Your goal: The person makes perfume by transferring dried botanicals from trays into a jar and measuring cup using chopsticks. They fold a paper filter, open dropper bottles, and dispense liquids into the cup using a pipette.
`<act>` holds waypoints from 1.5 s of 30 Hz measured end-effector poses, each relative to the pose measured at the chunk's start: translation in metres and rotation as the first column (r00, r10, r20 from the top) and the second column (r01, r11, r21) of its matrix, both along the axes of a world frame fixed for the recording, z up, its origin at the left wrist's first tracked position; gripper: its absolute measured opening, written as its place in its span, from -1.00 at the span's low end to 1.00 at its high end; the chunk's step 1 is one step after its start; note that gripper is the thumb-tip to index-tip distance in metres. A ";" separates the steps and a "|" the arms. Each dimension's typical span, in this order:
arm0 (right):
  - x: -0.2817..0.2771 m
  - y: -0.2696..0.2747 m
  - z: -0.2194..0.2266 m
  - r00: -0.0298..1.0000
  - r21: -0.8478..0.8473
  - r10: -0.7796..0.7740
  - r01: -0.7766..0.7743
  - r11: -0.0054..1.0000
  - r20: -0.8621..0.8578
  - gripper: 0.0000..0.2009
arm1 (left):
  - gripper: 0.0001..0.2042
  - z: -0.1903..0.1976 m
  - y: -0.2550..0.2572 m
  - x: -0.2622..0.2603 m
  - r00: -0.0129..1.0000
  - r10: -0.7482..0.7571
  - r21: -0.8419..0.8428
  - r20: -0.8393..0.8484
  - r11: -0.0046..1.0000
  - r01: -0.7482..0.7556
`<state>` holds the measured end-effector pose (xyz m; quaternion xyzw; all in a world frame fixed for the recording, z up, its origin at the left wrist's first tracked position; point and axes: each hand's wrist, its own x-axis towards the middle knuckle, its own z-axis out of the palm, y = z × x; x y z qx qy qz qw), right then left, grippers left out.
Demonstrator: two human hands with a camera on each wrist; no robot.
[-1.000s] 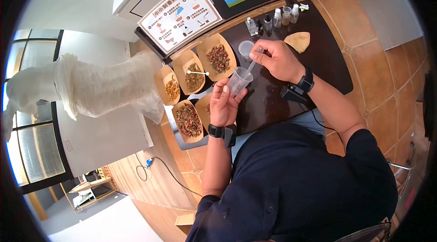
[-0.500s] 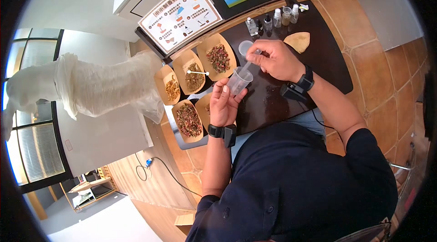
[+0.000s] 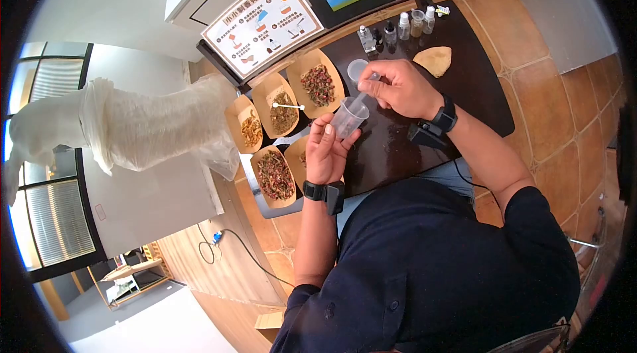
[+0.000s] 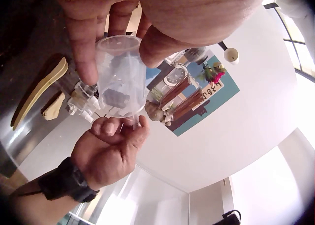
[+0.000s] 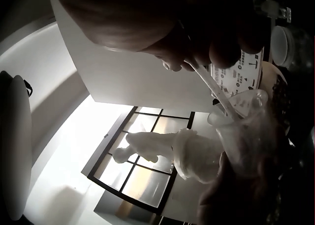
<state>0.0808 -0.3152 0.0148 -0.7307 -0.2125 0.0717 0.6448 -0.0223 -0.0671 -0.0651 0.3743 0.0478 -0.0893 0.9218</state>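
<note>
A clear plastic cup is gripped between the thumb and fingers of the left hand, tilted above the dark table. The right hand pinches a thin translucent stick or dropper, whose lower end reaches into the cup mouth. In the left wrist view the cup looks see-through, with the right hand at its rim. Behind the right hand stands another clear cup. Whether the held cup contains liquid, I cannot tell.
Paper trays of dried petals and herbs lie left of the hands, a white double-ended spoon across one. Small bottles line the table's far edge near a tan pouch. An illustrated sign stands behind the trays.
From one second ago, the right hand has shifted slightly toward the left and down, and its wrist has turned a little. The left hand and cup stay nearly still.
</note>
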 end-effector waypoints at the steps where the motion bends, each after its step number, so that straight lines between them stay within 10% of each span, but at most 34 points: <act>1: 0.000 -0.002 0.001 0.994 -0.043 0.046 -0.050 0.998 -0.100 -0.78 | -0.75 0.000 0.000 0.000 1.000 0.000 -0.001 0.000 1.000 0.000; 4: 0.002 0.004 -0.008 0.968 0.010 -0.087 0.087 0.996 0.236 -0.79 | -0.75 0.000 0.001 0.000 1.000 0.005 0.008 -0.001 1.000 -0.005; 8: 0.001 -0.001 -0.005 0.997 -0.042 0.005 -0.002 0.999 0.082 -0.79 | -0.75 0.001 0.000 0.001 1.000 0.002 0.001 0.009 1.000 -0.002; 11: 0.001 0.000 -0.005 0.959 -0.064 -0.080 0.101 0.993 0.272 -0.78 | -0.75 0.000 0.000 0.001 1.000 0.003 -0.001 0.011 1.000 -0.003; 13: 0.005 -0.002 -0.010 0.997 0.117 0.073 -0.069 0.991 -0.033 -0.77 | -0.75 -0.001 0.001 0.001 1.000 0.000 0.004 0.005 1.000 0.000; 45: -0.002 0.003 -0.002 0.982 -0.028 -0.076 0.082 0.996 0.171 -0.81 | -0.75 -0.001 0.000 -0.001 1.000 0.007 0.002 0.008 1.000 -0.007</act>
